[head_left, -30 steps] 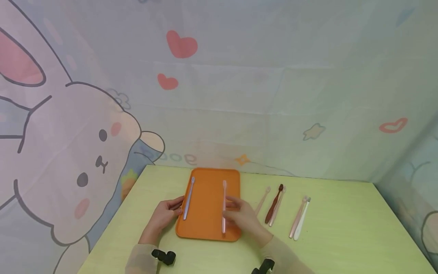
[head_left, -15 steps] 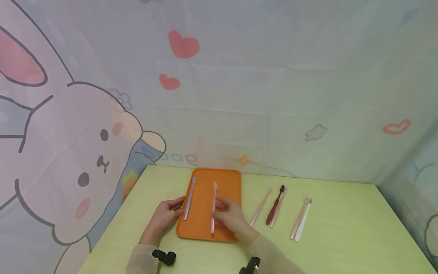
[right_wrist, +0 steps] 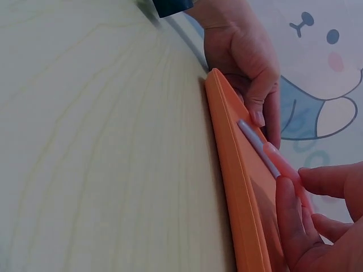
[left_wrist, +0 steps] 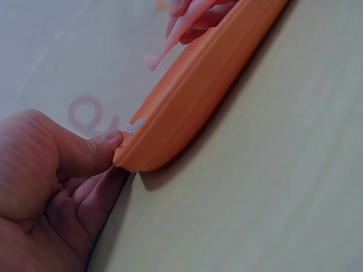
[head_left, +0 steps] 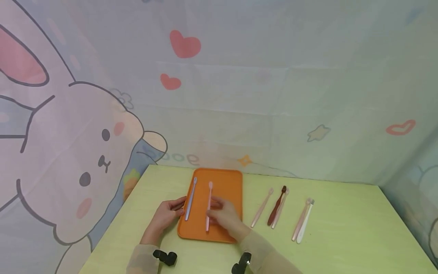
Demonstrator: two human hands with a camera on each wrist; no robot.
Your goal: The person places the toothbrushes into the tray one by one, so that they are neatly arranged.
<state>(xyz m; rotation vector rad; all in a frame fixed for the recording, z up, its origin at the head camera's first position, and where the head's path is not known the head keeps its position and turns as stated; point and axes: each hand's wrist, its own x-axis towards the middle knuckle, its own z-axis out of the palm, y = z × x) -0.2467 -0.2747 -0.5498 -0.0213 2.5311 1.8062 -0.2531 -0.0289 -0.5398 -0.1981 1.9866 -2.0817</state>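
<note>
An orange tray (head_left: 226, 182) lies on the table, and my left hand (head_left: 165, 216) grips its left rim, thumb on top, as the left wrist view also shows. Along the tray's left side lies a lavender toothbrush (head_left: 190, 199). My right hand (head_left: 224, 216) pinches a pink toothbrush (head_left: 210, 190) by its handle over the tray, to the right of the lavender one, head pointing away. In the right wrist view the thumb and fingers hold the pink handle (right_wrist: 278, 158) just above the tray. Whether this brush touches the tray I cannot tell.
To the tray's right on the pale yellow table (head_left: 349, 220) lie a pink toothbrush (head_left: 262, 208), a dark brown toothbrush (head_left: 276, 207) close beside another pink one (head_left: 281, 209), and a white toothbrush (head_left: 305, 222) against a further pink one (head_left: 300, 221). A printed cloth (head_left: 260, 95) hangs behind.
My right hand has moved left across the tray with the pink toothbrush, bringing it nearer the lavender one. My left hand keeps its grip on the rim.
</note>
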